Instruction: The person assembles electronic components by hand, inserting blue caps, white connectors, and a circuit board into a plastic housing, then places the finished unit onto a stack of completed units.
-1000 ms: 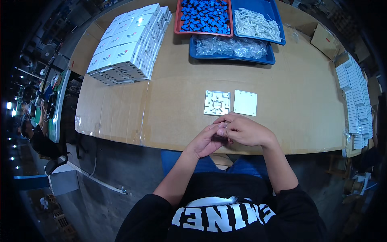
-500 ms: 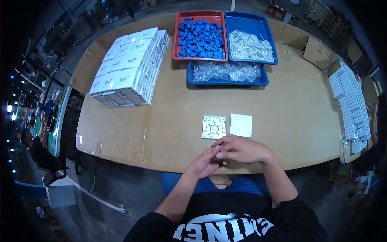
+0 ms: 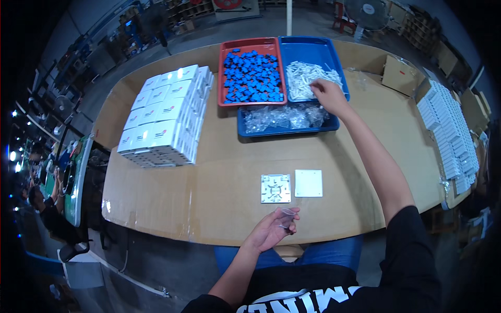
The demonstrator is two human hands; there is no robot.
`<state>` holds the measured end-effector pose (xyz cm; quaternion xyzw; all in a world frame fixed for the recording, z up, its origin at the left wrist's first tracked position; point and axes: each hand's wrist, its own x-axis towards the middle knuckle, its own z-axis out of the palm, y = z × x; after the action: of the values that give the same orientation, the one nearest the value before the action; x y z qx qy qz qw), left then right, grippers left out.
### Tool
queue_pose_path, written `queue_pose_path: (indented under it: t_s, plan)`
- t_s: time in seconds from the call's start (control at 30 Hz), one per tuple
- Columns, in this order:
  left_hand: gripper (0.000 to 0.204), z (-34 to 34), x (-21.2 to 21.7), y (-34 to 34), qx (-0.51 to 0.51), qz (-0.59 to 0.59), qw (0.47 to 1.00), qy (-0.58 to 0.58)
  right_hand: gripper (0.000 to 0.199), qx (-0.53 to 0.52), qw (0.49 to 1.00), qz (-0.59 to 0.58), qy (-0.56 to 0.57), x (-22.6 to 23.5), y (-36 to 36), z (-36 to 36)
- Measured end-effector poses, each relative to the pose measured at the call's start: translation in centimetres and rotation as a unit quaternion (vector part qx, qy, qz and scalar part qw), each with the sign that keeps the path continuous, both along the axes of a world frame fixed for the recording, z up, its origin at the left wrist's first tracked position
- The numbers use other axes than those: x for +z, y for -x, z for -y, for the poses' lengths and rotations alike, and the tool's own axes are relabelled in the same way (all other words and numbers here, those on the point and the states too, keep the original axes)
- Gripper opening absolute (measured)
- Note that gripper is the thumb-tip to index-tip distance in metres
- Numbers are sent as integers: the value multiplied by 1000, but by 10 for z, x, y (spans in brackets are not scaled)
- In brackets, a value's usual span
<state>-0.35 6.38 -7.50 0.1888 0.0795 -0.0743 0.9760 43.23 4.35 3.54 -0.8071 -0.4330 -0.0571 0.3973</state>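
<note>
Near the table's front edge, my left hand (image 3: 267,230) holds a small clear plastic bag (image 3: 286,214) between thumb and fingers, palm up. My right hand (image 3: 330,96) is stretched far forward to the blue tray (image 3: 311,47). Its fingers are bent and drawn together at the heap of small white stick-like parts (image 3: 301,78); what they pinch, if anything, is too small to make out. Ahead of my left hand lies an open white square plastic box base (image 3: 275,189) with moulded inner ribs. Beside it on the right lies a flat white square cover (image 3: 308,183).
A red tray (image 3: 223,78) of blue parts stands left of the blue one. In front is a lower blue tray (image 3: 287,133) of clear bags. Stacked white boxes (image 3: 156,112) stand at left, rows of white pieces (image 3: 449,135) at right. A person (image 3: 49,214) sits far left.
My hands were together in front of the box base. My right hand has left and reached forward to the white parts; my left stays back with the bag now showing. The view has tilted up.
</note>
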Motion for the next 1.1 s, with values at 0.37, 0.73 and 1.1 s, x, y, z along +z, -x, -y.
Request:
queue_pose_path:
  t_s: [0.37, 0.73, 1.1]
  plan:
    - [67, -5, -2, -2, -3, 0, 998, 66, 28, -100, 948, 246, 177, 17, -76, -94]
    - [63, -6, -7, 1, -22, -29, 997, 70, 28, -60, 948, 269, 158, -10, -102, -130]
    - [64, -4, -6, -14, -46, -8, 995, 86, 26, -72, 986, -47, -142, 12, -128, -107]
